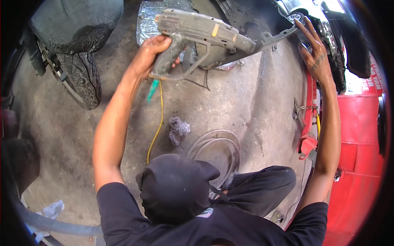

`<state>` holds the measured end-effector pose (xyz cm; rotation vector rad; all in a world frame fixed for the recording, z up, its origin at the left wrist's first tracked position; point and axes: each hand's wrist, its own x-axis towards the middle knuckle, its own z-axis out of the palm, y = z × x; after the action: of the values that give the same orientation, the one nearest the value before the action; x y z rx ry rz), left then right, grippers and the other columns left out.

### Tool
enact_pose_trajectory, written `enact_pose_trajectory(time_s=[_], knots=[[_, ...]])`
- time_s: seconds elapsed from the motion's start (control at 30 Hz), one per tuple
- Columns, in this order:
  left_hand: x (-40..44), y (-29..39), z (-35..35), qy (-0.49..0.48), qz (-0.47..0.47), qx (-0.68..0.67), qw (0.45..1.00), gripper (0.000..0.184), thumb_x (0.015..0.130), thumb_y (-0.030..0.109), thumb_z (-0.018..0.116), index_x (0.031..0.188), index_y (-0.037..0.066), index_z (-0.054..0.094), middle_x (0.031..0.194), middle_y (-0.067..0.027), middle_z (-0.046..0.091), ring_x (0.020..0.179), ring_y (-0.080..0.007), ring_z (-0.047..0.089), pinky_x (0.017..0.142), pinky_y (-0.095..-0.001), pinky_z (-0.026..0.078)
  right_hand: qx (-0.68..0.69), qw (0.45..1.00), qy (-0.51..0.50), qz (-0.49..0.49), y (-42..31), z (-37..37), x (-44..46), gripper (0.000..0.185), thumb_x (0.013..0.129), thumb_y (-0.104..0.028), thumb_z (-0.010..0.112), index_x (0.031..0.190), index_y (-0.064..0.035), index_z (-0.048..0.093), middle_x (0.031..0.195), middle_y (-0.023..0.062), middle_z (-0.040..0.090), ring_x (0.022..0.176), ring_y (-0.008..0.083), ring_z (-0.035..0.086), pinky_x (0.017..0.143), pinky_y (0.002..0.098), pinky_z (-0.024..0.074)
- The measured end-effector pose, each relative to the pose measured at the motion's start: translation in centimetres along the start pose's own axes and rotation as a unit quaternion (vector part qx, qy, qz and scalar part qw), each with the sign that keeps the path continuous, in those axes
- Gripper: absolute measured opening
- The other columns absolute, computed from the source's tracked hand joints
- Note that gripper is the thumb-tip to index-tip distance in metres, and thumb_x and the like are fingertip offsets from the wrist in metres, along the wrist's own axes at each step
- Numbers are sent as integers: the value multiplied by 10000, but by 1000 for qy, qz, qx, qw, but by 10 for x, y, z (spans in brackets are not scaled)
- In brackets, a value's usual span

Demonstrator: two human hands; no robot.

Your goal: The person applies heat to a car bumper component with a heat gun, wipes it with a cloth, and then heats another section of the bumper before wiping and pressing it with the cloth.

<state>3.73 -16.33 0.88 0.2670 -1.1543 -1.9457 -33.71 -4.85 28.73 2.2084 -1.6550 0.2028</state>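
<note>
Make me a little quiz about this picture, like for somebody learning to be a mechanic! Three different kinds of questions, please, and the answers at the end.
1. Which hand is holding the heat gun?
2. True or false: the person's cap is black.
3. Fill in the missing word: the crumpled rag lies on the ____.

Key
1. The left hand.
2. True.
3. Floor.
</note>
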Motion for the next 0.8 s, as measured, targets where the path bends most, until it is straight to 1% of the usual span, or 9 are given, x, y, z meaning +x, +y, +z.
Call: enact_pose_trajectory(time_s=[0.07, 0.13, 0.17, 0.27, 0.4, 0.47, 0.57, 0.67, 0.8], knots=[[-19, -16, 10, 45, 6, -8, 999, 340, 1043, 232, 568, 1172, -78, 627, 1032, -165, 728, 744, -209, 723, 667, -325, 613, -7, 1000, 10, -8, 0, 2, 0, 715, 843, -11, 685, 1499, -247, 526, 1566, 119, 462, 1411, 359, 483, 1202, 499, 367], [-40, -30, 23, 76, 20, -22, 997, 354, 1036, 247, 583, 1174, -75, 627, 1019, -165, 730, 746, -215, 725, 666, -327, 612, 5, 1000, 1, -1, 0, 2, 1, 695, 859, -26, 606, 1511, -251, 520, 1633, 99, 376, 1467, 346, 414, 1219, 465, 328], [-50, -34, 36, 111, 39, -41, 992, 356, 1031, 255, 591, 1161, -73, 634, 1016, -172, 734, 749, -227, 730, 664, -331, 609, 11, 1000, -4, 3, 0, 1, 1, 688, 867, -34, 566, 1517, -254, 517, 1666, 89, 333, 1496, 340, 379, 1227, 447, 309], [-78, -53, 58, 157, 53, -43, 985, 427, 1027, 320, 601, 1168, -81, 634, 1059, -187, 721, 787, -244, 716, 681, -351, 588, 15, 1000, 2, -1, 1, 2, -1, 685, 875, -34, 569, 1518, -264, 514, 1663, 85, 340, 1490, 345, 387, 1226, 449, 311], [-93, -63, 91, 201, 81, -79, 973, 355, 1022, 250, 617, 1149, -81, 637, 1026, -189, 736, 763, -241, 736, 681, -335, 610, 6, 1000, 11, -4, 6, 5, -2, 681, 881, -38, 571, 1512, -288, 519, 1661, 75, 346, 1486, 348, 391, 1223, 456, 319], [-95, -67, 99, 213, 77, -82, 971, 341, 1014, 250, 642, 1110, -77, 640, 945, -191, 740, 753, -237, 731, 690, -340, 607, -4, 1000, 24, -15, 7, 8, -3, 668, 894, -48, 577, 1510, -301, 520, 1661, 70, 346, 1486, 349, 390, 1222, 463, 320], [-97, -69, 114, 237, 84, -76, 965, 314, 1014, 245, 649, 1043, -67, 646, 863, -189, 738, 731, -228, 723, 704, -340, 599, 7, 999, -23, 28, -34, -13, 2, 769, 792, 42, 596, 1517, -192, 489, 1615, 225, 353, 1429, 424, 441, 1169, 475, 425], [-102, -74, 121, 230, 82, -56, 968, 311, 1019, 247, 642, 1045, -64, 643, 869, -188, 739, 724, -226, 721, 705, -337, 596, 30, 999, -16, 24, -32, -12, -1, 780, 776, 46, 585, 1514, -186, 490, 1571, 236, 402, 1365, 423, 506, 1169, 476, 432], [-105, -86, 123, 251, 74, -66, 963, 307, 1022, 236, 641, 1086, -64, 630, 888, -182, 741, 728, -230, 721, 707, -342, 594, 27, 998, -7, 48, -38, -11, -3, 781, 763, 54, 572, 1505, -181, 499, 1534, 256, 432, 1348, 412, 523, 1155, 474, 451]])
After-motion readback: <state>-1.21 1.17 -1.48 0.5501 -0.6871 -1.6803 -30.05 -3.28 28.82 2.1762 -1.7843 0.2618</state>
